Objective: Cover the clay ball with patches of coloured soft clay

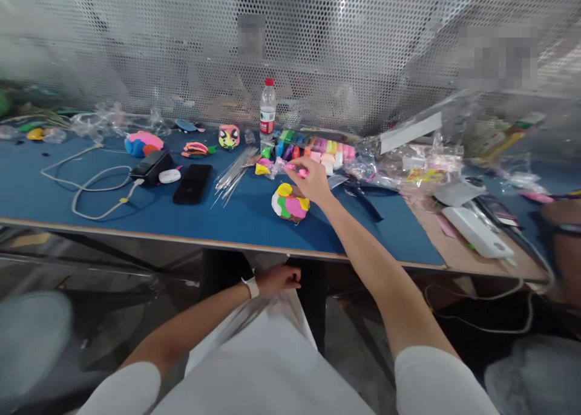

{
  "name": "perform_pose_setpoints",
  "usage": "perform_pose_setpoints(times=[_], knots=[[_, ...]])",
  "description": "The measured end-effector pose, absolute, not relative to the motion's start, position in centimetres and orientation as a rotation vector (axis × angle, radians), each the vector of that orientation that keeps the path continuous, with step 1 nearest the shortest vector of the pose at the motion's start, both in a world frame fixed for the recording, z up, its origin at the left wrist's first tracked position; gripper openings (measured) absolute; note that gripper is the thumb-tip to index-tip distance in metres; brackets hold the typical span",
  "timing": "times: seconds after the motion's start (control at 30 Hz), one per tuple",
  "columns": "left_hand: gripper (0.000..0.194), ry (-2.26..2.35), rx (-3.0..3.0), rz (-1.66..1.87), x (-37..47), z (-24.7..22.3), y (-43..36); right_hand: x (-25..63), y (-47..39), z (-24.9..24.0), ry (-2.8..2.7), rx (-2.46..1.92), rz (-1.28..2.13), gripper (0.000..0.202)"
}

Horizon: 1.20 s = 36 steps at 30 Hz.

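Pink clay [302, 173] is pinched in the half-curled right hand [313, 180], inward of the surface's [245, 224] front edge, its direction and long axis indistinct; the left hand [278, 279], below that edge, is loosely fisted.

No text, brand or number can be read with certainty; printed areas are seen on a bottle and a packet.
In the upper centre of the frame, a red-and-white label [267, 121] is wrapped around a clear plastic bottle [269, 100] with a red cap. A small dark mark is carried on the white part of the label, and pale marks are shown on its red part, all too small to be made out. Right of centre, reddish print is borne by a yellow panel [426, 175] among clear plastic packaging [447, 155], too blurred to be read.
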<state>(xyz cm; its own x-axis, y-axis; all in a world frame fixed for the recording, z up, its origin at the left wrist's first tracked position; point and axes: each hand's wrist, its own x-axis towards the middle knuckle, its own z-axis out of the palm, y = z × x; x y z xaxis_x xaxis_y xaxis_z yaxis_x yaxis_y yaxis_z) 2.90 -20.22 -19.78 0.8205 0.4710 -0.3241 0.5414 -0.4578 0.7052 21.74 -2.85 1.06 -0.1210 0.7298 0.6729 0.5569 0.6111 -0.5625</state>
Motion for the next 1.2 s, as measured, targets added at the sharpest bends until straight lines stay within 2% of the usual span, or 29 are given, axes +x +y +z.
perform_pose_setpoints(times=[0.17, 0.23, 0.3, 0.4, 0.5, 0.57, 0.63, 0.7, 0.77, 0.97, 1.2], knots=[[0.014, 0.683, 2.179, -0.226, 3.9, -19.5, -22.3, 21.5, -2.9, 1.1, -1.818, -1.022, 0.26, 0.043], [0.013, 0.609, 2.186, -0.224, 3.4, -17.1, -23.0, 21.5, -2.9, 1.0, -1.825, -1.025, 0.272, 0.047], [0.015, 0.485, 2.204, -0.123, 2.3, -12.5, -23.2, 21.5, -2.9, 0.9, -1.829, -1.049, 0.277, 0.05], [0.029, 0.325, 2.425, 0.331, -0.4, -2.7, -20.6, 21.5, -2.7, 0.5, -1.79, -1.064, 0.265, 0.052], [0.021, 0.583, 2.534, 0.931, -2.5, 5.4, -13.5, 21.4, -2.3, 0.5, -1.707, -1.053, 0.284, 0.052], [0.011, 0.859, 2.402, 1.383, -2.9, 7.8, -6.9, 21.3, -1.6, 1.0, -1.668, -1.058, 0.318, 0.05], [0.014, 0.962, 2.301, 1.546, -2.6, 7.9, -0.6, 21.3, -0.6, 1.9, -1.67, -1.049, 0.323, 0.047], [0.023, 0.951, 2.239, 1.509, -2.0, 6.5, 3.8, 21.2, 0.5, 2.7, -1.695, -1.041, 0.29, 0.043], [0.022, 0.95, 2.184, 1.468, -1.6, 4.5, 5.9, 21.1, 1.5, 2.9, -1.7, -1.048, 0.264, 0.042], [0.024, 0.751, 2.119, 1.424, -1.3, 0.4, 4.3, 20.7, 2.0, 0.5, -1.608, -1.062, 0.254, 0.049], [0.02, 0.797, 2.082, 1.43, -0.7, -0.1, 3.7, 20.9, 0.1, -0.1, -1.695, -1.104, 0.234, 0.039]])
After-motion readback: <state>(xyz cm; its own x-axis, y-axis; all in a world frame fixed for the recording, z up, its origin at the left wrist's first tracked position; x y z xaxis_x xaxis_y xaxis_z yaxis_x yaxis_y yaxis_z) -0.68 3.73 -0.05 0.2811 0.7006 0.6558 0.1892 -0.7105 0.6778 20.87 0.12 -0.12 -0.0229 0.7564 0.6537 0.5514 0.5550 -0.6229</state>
